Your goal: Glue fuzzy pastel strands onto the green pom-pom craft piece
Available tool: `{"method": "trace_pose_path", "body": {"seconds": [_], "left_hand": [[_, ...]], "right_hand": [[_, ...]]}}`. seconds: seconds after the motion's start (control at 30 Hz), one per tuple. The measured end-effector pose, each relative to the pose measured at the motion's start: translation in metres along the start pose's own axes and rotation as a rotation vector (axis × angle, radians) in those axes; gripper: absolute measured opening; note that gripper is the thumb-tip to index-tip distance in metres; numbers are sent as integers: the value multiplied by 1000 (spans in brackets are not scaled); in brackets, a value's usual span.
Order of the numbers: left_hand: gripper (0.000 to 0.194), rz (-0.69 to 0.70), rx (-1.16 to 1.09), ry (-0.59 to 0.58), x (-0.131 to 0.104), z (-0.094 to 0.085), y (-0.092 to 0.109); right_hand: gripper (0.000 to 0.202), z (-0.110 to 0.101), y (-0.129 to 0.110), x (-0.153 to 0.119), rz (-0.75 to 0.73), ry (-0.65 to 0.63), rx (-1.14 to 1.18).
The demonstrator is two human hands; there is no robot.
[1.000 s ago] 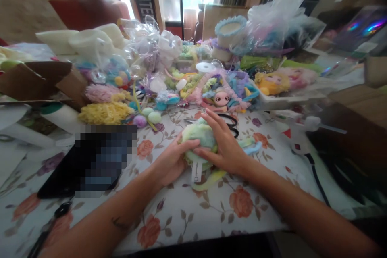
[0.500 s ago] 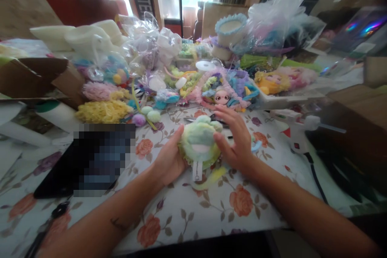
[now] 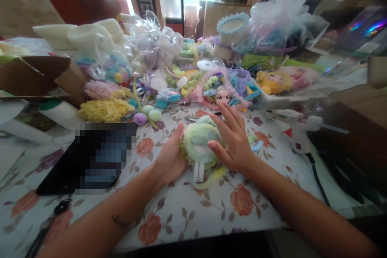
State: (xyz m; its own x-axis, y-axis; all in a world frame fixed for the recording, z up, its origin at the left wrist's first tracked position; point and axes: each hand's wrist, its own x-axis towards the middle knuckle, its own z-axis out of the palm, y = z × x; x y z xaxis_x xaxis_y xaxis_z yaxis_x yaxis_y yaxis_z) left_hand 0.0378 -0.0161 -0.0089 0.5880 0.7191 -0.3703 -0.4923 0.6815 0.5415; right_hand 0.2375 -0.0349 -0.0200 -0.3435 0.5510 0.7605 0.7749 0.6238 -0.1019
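Resting between both hands' fingers (image 3: 229,123): pale green plush piece (image 3: 201,139).

Tablet (image 3: 87,159) left of the plush (image 3: 202,139), apparently a glue gun (image 3: 298,131) right.

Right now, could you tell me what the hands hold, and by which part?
The left hand holds the pale green plush piece by its left side; the right hand is at its right.
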Motion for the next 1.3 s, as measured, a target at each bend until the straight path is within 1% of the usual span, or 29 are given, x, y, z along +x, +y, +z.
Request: {"method": "trace_pose_path", "body": {"seconds": [0.03, 0.07, 0.13, 0.17, 0.23, 0.3, 0.37, 0.4, 0.43, 0.47, 0.5, 0.53, 0.6, 0.63, 0.67, 0.73, 0.83, 0.97, 1.07, 1.13, 1.17, 1.2, 1.23, 1.3], "left_hand": [[64, 0, 0, 7, 0, 0, 0], [64, -3, -1, 12, 0, 0, 0], [63, -5, -5, 6, 0, -1, 1], [62, 1, -8, -3, 0, -1, 1], [60, 21, -8, -13, 0, -2, 0], [59, 33, -6, -17, 1, -2, 0], [62, 22, -3, -37, 1, -2, 0], [64, 18, -2, -50, 1, -2, -1], [65, 19, -3, -61, 1, -3, 0], [67, 27, -5, -69, 0, -3, 0], [68, 40, -8, -71, 0, -3, 0], [69, 48, -10, -70, -1, -4, 1], [69, 48, -15, -68, -2, -4, 3], [69, 47, -19, -68, -3, -5, 4], [68, 49, -26, -66, -4, -5, 5], [65, 73, -49, -52, -5, -4, 6], [63, 115, -72, -30, -6, -3, 7], [54, 159, -20, -12, -7, -1, 5], [50, 192, 5, 29, -7, -2, 5], [52, 210, 9, 44, -6, -4, 5], [53, 214, 15, 47, -5, -6, 5], [54, 220, 23, 48, -5, -6, 4], [54, 225, 37, 46, -5, -6, 4], [56, 232, 74, 41, -6, -4, 3]], "right_hand": [[68, -2, -2, 0, -69, 18, 15], [71, -3, -5, 0, -152, 7, 32], [72, -4, -10, 1, -282, -92, 54], [73, -4, -12, 1, -299, -159, 58], [75, -2, -11, 2, -236, -258, 59], [77, -1, -6, 0, -98, -278, 65], [77, 0, 1, -2, 62, -237, 58], [77, -1, 4, -3, 123, -203, 48], [78, -1, 4, -4, 152, -168, 38], [81, -2, 4, -4, 137, -135, 34], [84, -2, 1, -4, 80, -113, 38], [87, -2, -2, -4, -8, -110, 50], [88, -2, -10, -3, -192, -161, 82], [87, -2, -14, -2, -252, -194, 95], [86, -1, -16, -2, -280, -222, 100], [88, -1, -16, -1, -271, -242, 94], [91, -1, -11, -1, -204, -235, 75], [91, 1, -7, -4, -106, -252, 68], [84, 4, -1, -7, 87, -218, 73], [73, 5, 3, -8, 225, -160, 62], [68, 4, 4, -8, 255, -120, 54], [66, 2, 4, -7, 244, -80, 49], [67, 0, 2, -6, 193, -43, 47], [75, -3, -5, -4, 12, -20, 54]]}}
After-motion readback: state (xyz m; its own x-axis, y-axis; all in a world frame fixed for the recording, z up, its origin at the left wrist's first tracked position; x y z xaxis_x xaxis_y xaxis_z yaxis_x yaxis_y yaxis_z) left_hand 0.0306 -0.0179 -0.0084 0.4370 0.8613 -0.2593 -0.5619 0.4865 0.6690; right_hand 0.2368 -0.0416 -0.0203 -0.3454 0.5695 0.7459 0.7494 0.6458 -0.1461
